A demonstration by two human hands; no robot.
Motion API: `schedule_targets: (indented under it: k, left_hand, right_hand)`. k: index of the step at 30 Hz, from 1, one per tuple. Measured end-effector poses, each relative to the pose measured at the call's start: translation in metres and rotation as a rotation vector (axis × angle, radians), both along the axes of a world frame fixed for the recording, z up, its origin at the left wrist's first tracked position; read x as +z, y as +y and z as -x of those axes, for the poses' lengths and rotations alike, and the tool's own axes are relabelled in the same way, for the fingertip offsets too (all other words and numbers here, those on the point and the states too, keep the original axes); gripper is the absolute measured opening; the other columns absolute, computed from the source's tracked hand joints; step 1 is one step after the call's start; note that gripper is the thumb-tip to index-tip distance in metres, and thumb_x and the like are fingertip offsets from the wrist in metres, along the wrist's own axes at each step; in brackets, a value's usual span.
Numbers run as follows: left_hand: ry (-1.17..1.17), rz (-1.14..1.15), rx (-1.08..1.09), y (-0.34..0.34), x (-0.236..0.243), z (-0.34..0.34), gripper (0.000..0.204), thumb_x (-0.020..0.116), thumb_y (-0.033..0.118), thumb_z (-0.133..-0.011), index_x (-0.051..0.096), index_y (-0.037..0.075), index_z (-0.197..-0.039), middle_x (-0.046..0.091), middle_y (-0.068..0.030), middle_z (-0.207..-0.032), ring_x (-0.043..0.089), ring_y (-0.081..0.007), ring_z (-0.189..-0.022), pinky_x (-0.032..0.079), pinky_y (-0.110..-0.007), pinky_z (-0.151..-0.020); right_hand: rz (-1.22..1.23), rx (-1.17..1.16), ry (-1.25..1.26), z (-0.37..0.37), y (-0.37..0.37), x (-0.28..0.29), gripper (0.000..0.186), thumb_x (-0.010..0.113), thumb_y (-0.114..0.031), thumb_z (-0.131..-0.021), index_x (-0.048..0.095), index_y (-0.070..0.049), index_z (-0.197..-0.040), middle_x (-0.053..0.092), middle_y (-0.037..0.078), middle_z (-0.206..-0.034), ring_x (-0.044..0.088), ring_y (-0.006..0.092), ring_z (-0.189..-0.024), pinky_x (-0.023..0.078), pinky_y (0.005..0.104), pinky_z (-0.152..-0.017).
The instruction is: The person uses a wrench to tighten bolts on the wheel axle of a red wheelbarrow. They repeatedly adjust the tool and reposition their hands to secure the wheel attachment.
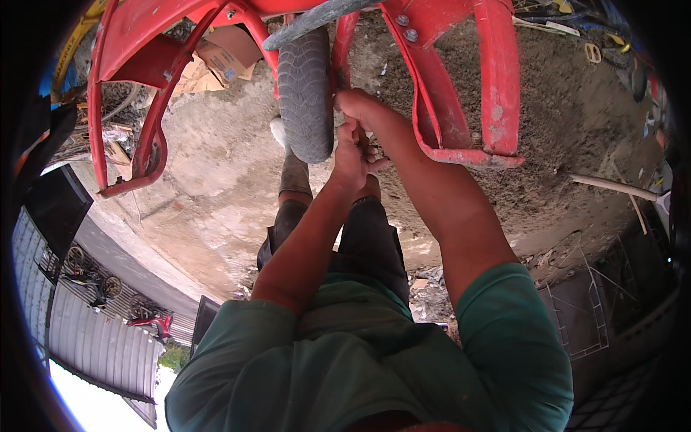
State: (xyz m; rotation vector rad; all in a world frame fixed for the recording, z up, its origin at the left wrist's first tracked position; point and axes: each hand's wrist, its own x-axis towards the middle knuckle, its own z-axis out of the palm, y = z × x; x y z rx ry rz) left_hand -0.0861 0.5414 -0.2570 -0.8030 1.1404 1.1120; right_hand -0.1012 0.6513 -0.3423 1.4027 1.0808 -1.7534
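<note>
A black rubber tyre [306, 93] with a worn tread stands upright within a red metal frame [500, 86] that looks like part of a wheelbarrow. Close by the tyre's right side is my right hand [358, 108], its fingers curled in and partly hidden against the wheel. Just below it, my left hand [351, 160] is closed, with its fingertips bunched together beside the tyre. Whatever either hand grips is too small or too hidden to make out. A grey bar [317, 25] crosses over the top of the tyre.
Rough dirt and concrete ground [216, 158] lies around my legs. Torn cardboard [223, 57] sits behind the frame at the left. A wooden-handled tool [612, 184] lies at the right. Bicycles [111, 286] stand by corrugated sheeting at the lower left.
</note>
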Motion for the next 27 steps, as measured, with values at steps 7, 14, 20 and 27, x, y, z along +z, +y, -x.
schedule_targets:
  k: [7,14,20,27]
  left_hand:
    - [0.041,-0.095,0.053,0.008,0.006,-0.003,0.066,0.041,0.071,-0.087,0.049,0.015,-0.122,0.054,-0.0049,-0.101,0.047,-0.0185,-0.077,0.045,-0.039,-0.078]
    - [-0.081,-0.076,-0.101,-0.01,0.0,0.004,0.079,0.043,0.071,-0.087,0.041,0.009,-0.135,0.052,-0.0134,-0.122,0.053,-0.0273,-0.11,0.044,-0.046,-0.092]
    - [0.056,-0.025,-0.382,-0.037,0.015,0.016,0.082,0.05,0.071,-0.086,0.038,0.012,-0.141,0.045,-0.0139,-0.136,0.047,-0.0312,-0.123,0.042,-0.053,-0.099]
    - [0.402,-0.285,-0.88,-0.038,0.095,0.051,0.057,0.065,0.045,-0.088,0.052,0.004,-0.126,0.055,-0.0139,-0.123,0.051,-0.0282,-0.115,0.045,-0.043,-0.095]
  right_hand:
    - [0.099,0.21,-0.032,0.009,0.002,-0.007,0.042,0.049,-0.019,-0.084,0.057,0.011,-0.113,0.064,0.03,-0.088,0.062,0.0386,-0.073,0.046,0.052,-0.066]
    - [-0.161,0.175,0.076,-0.006,-0.004,-0.008,0.04,0.051,-0.02,-0.087,0.059,0.008,-0.115,0.066,0.025,-0.092,0.063,0.0352,-0.076,0.046,0.0493,-0.065]
    - [-0.06,0.279,0.089,0.003,0.001,0.06,0.036,0.05,-0.013,-0.085,0.062,0.005,-0.114,0.067,0.022,-0.101,0.065,0.0332,-0.09,0.051,0.0437,-0.075]
    - [0.234,-0.366,0.106,-0.086,-0.013,0.091,0.04,0.058,-0.008,-0.086,0.05,-0.003,-0.125,0.064,0.013,-0.09,0.066,0.0251,-0.081,0.055,0.0402,-0.067]
